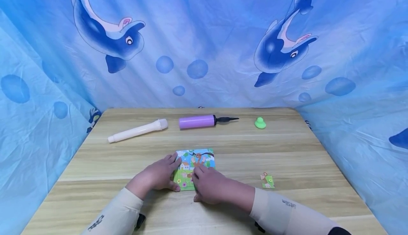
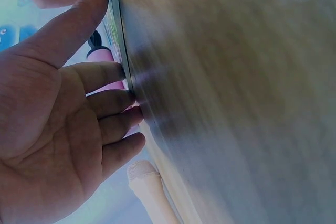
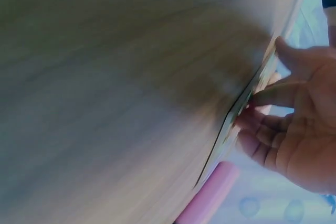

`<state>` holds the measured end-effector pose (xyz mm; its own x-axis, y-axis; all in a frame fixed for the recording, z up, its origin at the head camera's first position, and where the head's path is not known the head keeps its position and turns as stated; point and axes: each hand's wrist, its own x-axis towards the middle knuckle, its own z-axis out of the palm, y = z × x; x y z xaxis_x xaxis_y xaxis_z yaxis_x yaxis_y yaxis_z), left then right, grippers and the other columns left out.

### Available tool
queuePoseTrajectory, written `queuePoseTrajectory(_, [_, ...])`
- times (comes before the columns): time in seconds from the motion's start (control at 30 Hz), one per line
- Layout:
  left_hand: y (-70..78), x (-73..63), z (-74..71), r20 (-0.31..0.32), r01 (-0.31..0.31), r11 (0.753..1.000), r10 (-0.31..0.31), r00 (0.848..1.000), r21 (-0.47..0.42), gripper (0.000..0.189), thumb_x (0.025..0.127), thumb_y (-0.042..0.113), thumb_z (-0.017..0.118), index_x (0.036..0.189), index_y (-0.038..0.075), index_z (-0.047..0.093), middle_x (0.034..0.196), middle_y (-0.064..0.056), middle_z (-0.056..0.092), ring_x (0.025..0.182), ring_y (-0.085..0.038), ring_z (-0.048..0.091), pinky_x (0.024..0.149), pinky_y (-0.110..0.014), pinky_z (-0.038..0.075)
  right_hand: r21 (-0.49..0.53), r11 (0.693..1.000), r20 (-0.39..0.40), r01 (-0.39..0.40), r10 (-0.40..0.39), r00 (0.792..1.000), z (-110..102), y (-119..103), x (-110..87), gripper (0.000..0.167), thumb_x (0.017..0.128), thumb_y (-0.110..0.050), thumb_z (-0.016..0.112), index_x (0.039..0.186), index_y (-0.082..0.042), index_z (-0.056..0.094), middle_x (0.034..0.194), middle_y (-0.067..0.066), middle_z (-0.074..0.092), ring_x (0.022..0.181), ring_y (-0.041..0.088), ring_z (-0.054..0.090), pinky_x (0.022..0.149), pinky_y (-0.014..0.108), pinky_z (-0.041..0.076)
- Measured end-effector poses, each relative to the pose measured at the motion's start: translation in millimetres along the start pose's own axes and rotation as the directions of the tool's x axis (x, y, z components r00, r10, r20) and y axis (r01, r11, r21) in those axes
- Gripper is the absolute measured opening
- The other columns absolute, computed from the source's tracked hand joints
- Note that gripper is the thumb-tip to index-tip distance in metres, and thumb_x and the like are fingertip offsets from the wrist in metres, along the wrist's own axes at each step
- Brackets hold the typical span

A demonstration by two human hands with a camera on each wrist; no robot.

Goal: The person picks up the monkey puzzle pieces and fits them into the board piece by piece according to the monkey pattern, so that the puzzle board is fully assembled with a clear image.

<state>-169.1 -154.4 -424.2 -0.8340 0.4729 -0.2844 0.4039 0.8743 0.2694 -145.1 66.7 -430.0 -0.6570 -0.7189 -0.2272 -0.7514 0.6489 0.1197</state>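
A square jigsaw puzzle (image 1: 184,183) with a cartoon picture of a house, flowers and a branch lies flat on the table. Along its left edge rests my left hand (image 1: 160,173), thumb at the near corner and fingers higher up; in the left wrist view these fingers (image 2: 113,111) are extended against the thin board edge. My right hand (image 1: 210,185) covers the lower right of the puzzle, its fingertips pressing on the picture. The right wrist view shows the thumb (image 3: 289,56) apart from the other fingers. A loose puzzle piece (image 1: 268,181), green and brown, lies to the right.
Behind the puzzle, a white toy microphone (image 1: 137,131) lies at the left, a purple hand pump (image 1: 197,122) with a black nozzle in the middle, and a green rubber duck (image 1: 260,123) at the right. A blue dolphin-print curtain (image 1: 204,43) surrounds the wooden table (image 1: 95,178).
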Motion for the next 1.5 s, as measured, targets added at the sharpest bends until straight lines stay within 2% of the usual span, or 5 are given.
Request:
queuePoseTrajectory(0.3, [-0.5,0.1,2.1,0.005,-0.003,1.000,0.003,1.000,0.005,0.103,0.075,0.054,0.077,0.153,0.004,0.032,0.161,-0.021,0.020,0.147,-0.042,0.023,0.117,-0.053,0.029,0.335,0.942,-0.053,0.036,-0.019,0.998,-0.9,50.6,-28.6,0.054,0.094,-0.054,0.057,0.137,-0.021,0.057,0.133,-0.002,0.056,0.123,0.016,0.050,0.105,0.034,0.046])
queuePoseTrajectory(0.63, [-0.8,-0.1,2.6,0.005,0.004,1.000,-0.004,1.000,-0.009,0.104,0.074,0.053,0.079,0.153,0.004,0.032,0.161,-0.021,0.020,0.147,-0.042,0.022,0.117,-0.053,0.029,0.358,0.909,-0.032,-0.214,0.242,0.970,11.1,112.5,-85.0,0.059,0.078,-0.035,0.081,0.127,-0.008,0.062,0.120,0.006,0.061,0.112,0.024,0.059,0.095,0.042,0.052])
queuePoseTrajectory(0.9, [-0.4,-0.9,3.3,0.005,0.009,1.000,-0.009,1.000,-0.015,0.104,0.074,0.053,0.079,0.153,0.004,0.033,0.162,-0.020,0.020,0.147,-0.041,0.022,0.117,-0.053,0.029,0.360,0.859,0.134,-0.364,0.338,0.931,28.1,134.9,-118.8,0.049,0.065,-0.020,0.090,0.104,-0.013,0.061,0.095,-0.002,0.050,0.087,0.016,0.048,0.070,0.036,0.047])
queuePoseTrajectory(1.27, [-0.5,-0.7,2.7,-0.004,0.011,1.000,-0.011,1.000,-0.013,0.104,0.073,0.053,0.079,0.152,0.005,0.033,0.162,-0.020,0.020,0.147,-0.041,0.023,0.116,-0.053,0.030,0.381,0.844,0.142,-0.378,0.351,0.926,37.8,134.4,-118.3,0.042,0.064,-0.006,0.087,0.084,-0.019,0.052,0.085,-0.003,0.044,0.074,0.014,0.044,0.063,0.032,0.041])
queuePoseTrajectory(1.5, [-0.5,0.5,3.3,0.001,0.014,1.000,-0.014,1.000,-0.010,0.103,0.074,0.053,0.079,0.153,0.006,0.032,0.162,-0.019,0.020,0.147,-0.041,0.022,0.117,-0.053,0.029,0.391,0.875,0.070,-0.286,0.282,0.957,34.4,130.1,-104.4,0.041,0.063,-0.010,0.087,0.080,-0.022,0.052,0.084,-0.007,0.042,0.073,0.011,0.042,0.062,0.027,0.039])
